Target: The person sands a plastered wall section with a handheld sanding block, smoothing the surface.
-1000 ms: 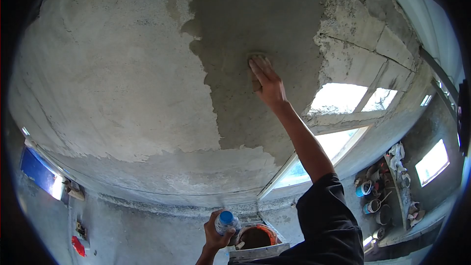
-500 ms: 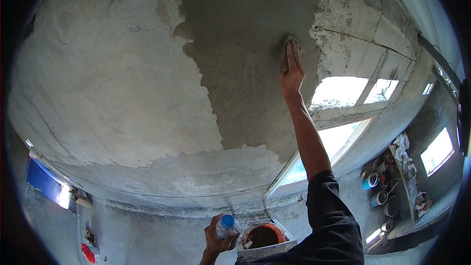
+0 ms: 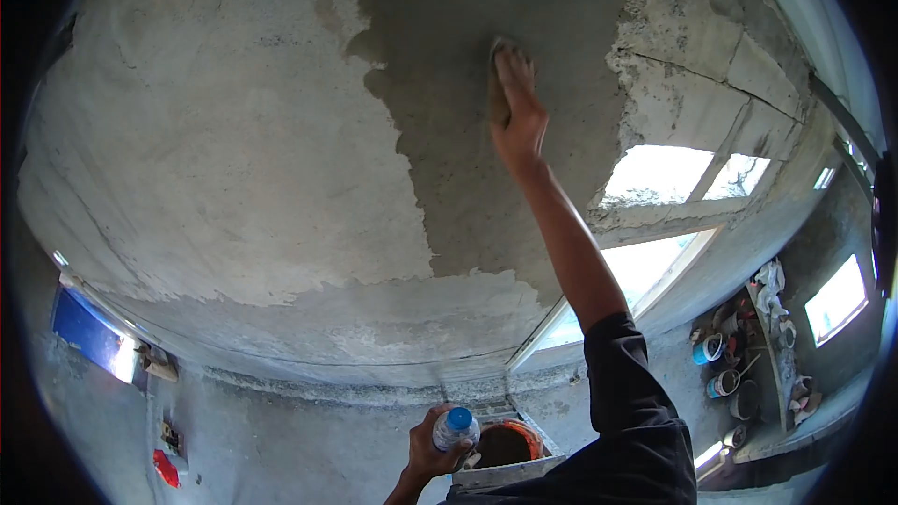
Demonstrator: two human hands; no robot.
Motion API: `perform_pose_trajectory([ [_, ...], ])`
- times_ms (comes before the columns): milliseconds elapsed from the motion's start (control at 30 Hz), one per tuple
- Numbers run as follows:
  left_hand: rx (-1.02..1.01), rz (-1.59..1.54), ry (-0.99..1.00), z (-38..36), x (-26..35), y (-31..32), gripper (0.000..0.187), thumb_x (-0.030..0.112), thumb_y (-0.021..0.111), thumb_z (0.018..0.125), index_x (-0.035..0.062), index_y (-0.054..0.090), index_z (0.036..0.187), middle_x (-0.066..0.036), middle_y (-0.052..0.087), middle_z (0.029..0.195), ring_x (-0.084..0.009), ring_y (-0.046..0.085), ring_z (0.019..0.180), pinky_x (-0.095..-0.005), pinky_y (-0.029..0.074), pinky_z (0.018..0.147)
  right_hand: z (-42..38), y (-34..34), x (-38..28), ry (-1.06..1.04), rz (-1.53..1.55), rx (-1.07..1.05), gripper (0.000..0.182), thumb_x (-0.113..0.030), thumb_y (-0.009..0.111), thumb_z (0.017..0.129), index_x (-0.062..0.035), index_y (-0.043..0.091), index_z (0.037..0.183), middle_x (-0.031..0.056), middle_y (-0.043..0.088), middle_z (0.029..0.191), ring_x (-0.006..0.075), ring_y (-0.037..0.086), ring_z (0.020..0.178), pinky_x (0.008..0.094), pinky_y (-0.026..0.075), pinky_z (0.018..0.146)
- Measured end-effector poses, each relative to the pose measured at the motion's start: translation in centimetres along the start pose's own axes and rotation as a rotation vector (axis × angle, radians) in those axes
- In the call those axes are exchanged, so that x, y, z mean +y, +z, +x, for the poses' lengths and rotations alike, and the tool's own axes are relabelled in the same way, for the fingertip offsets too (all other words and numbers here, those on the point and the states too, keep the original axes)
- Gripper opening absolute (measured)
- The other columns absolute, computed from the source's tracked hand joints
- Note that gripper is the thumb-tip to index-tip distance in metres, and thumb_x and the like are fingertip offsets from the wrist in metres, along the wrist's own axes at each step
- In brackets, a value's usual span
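Observation:
My right hand [image 3: 519,103] reaches up and presses a greyish, sponge-like pad [image 3: 497,70] against the wall, its fingers closed around it. The pad lies on a dark, damp-looking band of fresh plaster [image 3: 449,0] with ragged edges. Pale dry plaster [image 3: 215,150] borders the band on the left, and rough cracked plaster [image 3: 673,84] on the right. Low in the view, my left hand [image 3: 427,449] grips a clear plastic bottle [image 3: 456,430] with a blue cap, held upright. Just right of the bottle is an orange-rimmed bucket [image 3: 510,444] with dark grey material inside.
A window opening [image 3: 645,266] with a pale frame is right of my forearm, below smaller bright openings [image 3: 659,175]. Several buckets [image 3: 723,382] and tools stand on the floor at the right, beside a plank [image 3: 769,346]. A red object [image 3: 166,469] lies at the lower left.
My right hand has swept the pad left and slightly up across the damp plaster. The left hand and bottle have shifted a little right in view; the camera has turned slightly.

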State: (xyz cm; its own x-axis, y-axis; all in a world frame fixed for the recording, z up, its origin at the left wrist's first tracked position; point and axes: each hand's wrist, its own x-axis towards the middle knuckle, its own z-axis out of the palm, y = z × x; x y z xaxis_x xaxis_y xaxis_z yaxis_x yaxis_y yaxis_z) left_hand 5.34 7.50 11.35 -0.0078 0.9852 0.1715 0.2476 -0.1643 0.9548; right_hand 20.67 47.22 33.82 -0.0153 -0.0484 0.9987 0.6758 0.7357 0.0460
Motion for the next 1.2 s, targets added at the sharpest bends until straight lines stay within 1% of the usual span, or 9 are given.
perform_pose_trajectory([
  [200,-0.007,0.054,0.011,0.2,0.2,0.2,0.055,0.035,0.075,0.069,0.0043,0.053,0.11,-0.014,0.065,0.093,-0.0275,0.067,0.086,-0.0367,0.053,0.076,-2.6,3.0,-3.8,0.064,0.089,-0.427,0.066,0.005,0.062,0.07,-0.0114,0.045,0.132,0.0118,0.039,0.139,0.0329,0.039,0.126,0.0402,0.043,0.1],
  [433,0.029,0.035,0.037,-0.3,-0.2,0.2,0.061,0.045,0.071,0.074,-0.0004,0.052,0.11,-0.012,0.064,0.085,-0.0202,0.065,0.081,-0.0336,0.051,0.073,0.4,1.1,-3.1,-0.047,0.051,-0.141,0.069,0.004,0.064,0.07,-0.0091,0.041,0.135,0.0123,0.041,0.138,0.0351,0.039,0.126,0.0431,0.04,0.103],
  [667,0.008,0.039,0.014,0.4,0.1,0.5,0.054,0.037,0.074,0.072,0.0045,0.053,0.11,-0.015,0.066,0.091,-0.029,0.067,0.085,-0.0374,0.052,0.076,-7.0,2.3,-3.6,-0.027,0.041,-0.577,0.06,-0.006,0.058,0.08,-0.0096,0.038,0.136,0.0157,0.036,0.141,0.0362,0.036,0.128,0.0451,0.032,0.107],
  [767,0.02,0.044,-0.024,0.6,-0.8,0.3,0.055,0.037,0.074,0.071,0.004,0.053,0.11,-0.016,0.066,0.09,-0.031,0.066,0.086,-0.0386,0.052,0.075,-14.9,-3.4,-7.6,0.31,0.455,-0.828,0.046,-0.007,0.053,0.084,-0.0142,0.049,0.13,0.0215,0.054,0.12,0.0352,0.056,0.107,0.0375,0.045,0.091],
  [867,0.038,0.189,-0.254,1.5,0.4,0.3,0.056,0.041,0.073,0.072,0.0031,0.054,0.109,-0.018,0.066,0.089,-0.0339,0.065,0.087,-0.0395,0.052,0.075,-25.6,-9.8,-11.6,1.021,0.729,-0.89,0.032,-0.006,0.048,0.091,-0.0068,0.058,0.122,0.0086,0.065,0.11,0.0226,0.063,0.093,0.0315,0.048,0.079],
  [900,0.035,0.2,-0.248,1.9,0.3,0.2,0.056,0.041,0.073,0.072,0.0031,0.054,0.109,-0.018,0.066,0.089,-0.0339,0.065,0.087,-0.0395,0.052,0.075,-24.8,-13.5,-13.3,1.602,0.936,-0.935,0.036,-0.007,0.047,0.091,-0.002,0.051,0.127,0.0092,0.062,0.111,0.023,0.06,0.101,0.0326,0.047,0.086],
  [967,-0.071,0.371,-0.422,2.5,-0.3,0.4,0.065,0.053,0.066,0.074,0.0014,0.054,0.111,-0.02,0.066,0.089,-0.0361,0.064,0.089,-0.0402,0.051,0.076,-30.1,-17.8,-15.4,2.138,1.393,-0.323,0.042,-0.007,0.048,0.089,0.0067,0.04,0.128,0.02,0.05,0.123,0.0313,0.054,0.112,0.0456,0.044,0.096],
  [1067,-0.288,0.608,-0.568,3.1,-0.7,1.1,0.079,0.067,0.058,0.073,0.0003,0.054,0.115,-0.022,0.065,0.097,-0.0369,0.063,0.094,-0.041,0.049,0.082,-33.4,-23.3,-19.2,2.409,1.208,0.124,0.033,-0.002,0.059,0.083,0.0004,0.052,0.115,0.014,0.057,0.112,0.0294,0.058,0.103,0.0467,0.05,0.087],
  [1200,-0.578,0.73,-0.684,3.2,-2.0,3.1,0.09,0.074,0.053,0.069,0.001,0.053,0.12,-0.025,0.061,0.109,-0.0355,0.059,0.104,-0.0406,0.045,0.09,-37.4,-27.3,-22.8,2.381,0.963,0.135,0.027,-0.002,0.058,0.084,0.0014,0.054,0.11,0.0158,0.06,0.104,0.0301,0.062,0.093,0.0428,0.055,0.075],
])
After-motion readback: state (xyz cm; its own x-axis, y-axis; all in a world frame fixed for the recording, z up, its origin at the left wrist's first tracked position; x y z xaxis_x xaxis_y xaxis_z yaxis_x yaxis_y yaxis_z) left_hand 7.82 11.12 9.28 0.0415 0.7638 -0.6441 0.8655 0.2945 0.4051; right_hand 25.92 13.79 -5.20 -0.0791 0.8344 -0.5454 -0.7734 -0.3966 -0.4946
